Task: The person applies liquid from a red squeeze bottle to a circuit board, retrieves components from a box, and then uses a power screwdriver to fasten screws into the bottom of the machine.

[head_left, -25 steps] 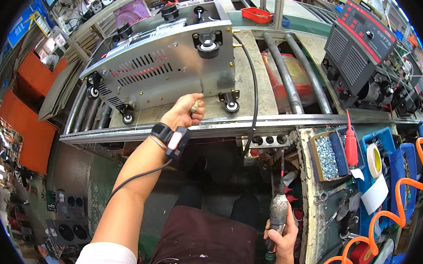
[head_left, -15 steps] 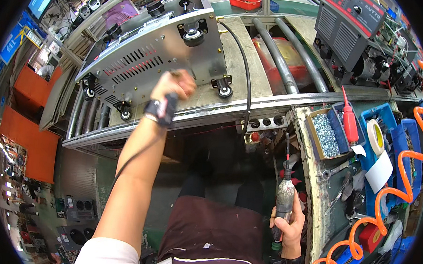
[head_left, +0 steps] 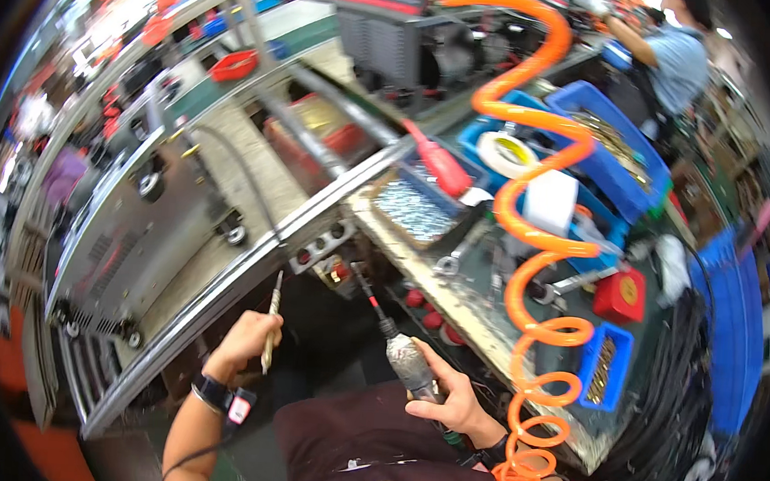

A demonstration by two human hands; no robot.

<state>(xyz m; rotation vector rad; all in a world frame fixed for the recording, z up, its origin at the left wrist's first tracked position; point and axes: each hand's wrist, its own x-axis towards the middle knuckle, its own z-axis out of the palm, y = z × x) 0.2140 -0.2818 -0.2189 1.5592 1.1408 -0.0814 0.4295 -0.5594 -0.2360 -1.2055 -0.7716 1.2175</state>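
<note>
Now both my hands are busy below the edge of the table (head_left: 452,289).

My right hand (head_left: 450,399) has its grip wrapped around a silvery powered screwdriver (head_left: 409,358), whose thin bit slants up toward the table edge, and a coiled orange air hose (head_left: 539,241) loops up beside it. My left hand (head_left: 242,345), with a dark wrist strap (head_left: 217,395), is closed on a slim metal rod (head_left: 271,322) pointing up near the steel rail (head_left: 251,272). A grey metal casing (head_left: 125,233) lies just beyond that rail.
</note>
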